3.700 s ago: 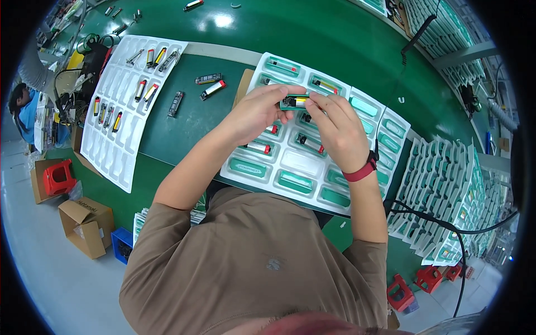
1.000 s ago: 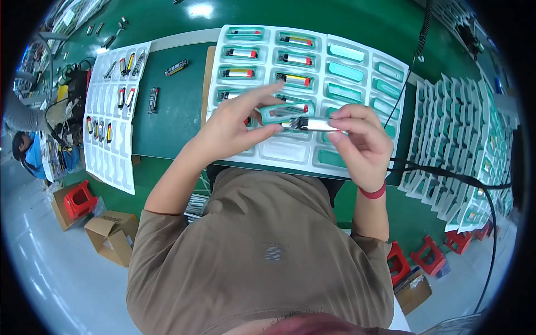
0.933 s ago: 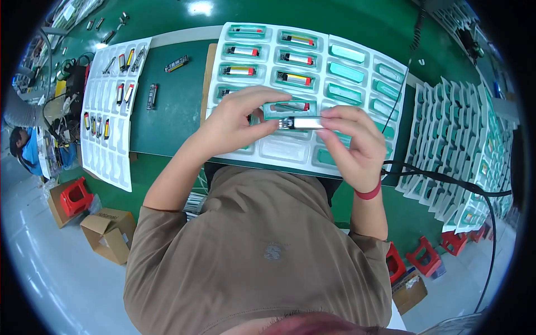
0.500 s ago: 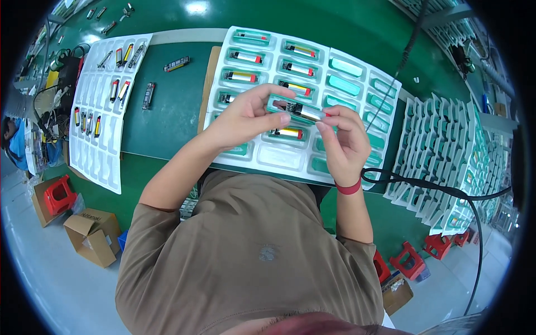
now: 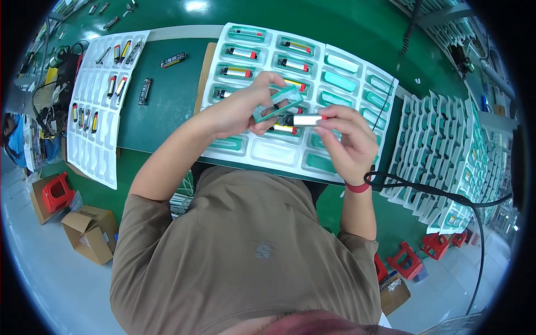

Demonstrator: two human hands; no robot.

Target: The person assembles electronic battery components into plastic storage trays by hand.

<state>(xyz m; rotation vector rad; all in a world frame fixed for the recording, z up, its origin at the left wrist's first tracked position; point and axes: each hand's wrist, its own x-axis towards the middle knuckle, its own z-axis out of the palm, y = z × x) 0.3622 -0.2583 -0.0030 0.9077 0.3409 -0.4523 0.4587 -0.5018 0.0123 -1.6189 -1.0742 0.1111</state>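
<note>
Turned since moments ago, a green case [image 5: 291,97] is gripped in the left hand [image 5: 245,110]; the right hand [image 5: 349,137] pinches a silver-and-black device [image 5: 305,120].

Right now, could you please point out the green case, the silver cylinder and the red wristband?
Green case [image 5: 292,95]: head view, its upper right end.
Silver cylinder [image 5: 306,120]: head view, middle of its silver body.
Red wristband [image 5: 357,187]: head view, middle of its visible strip.

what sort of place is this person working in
Probably a factory assembly workshop: a long green workbench, a white moulded tray with small red-ended parts in its compartments, and many similar trays stacked on the right.
</note>
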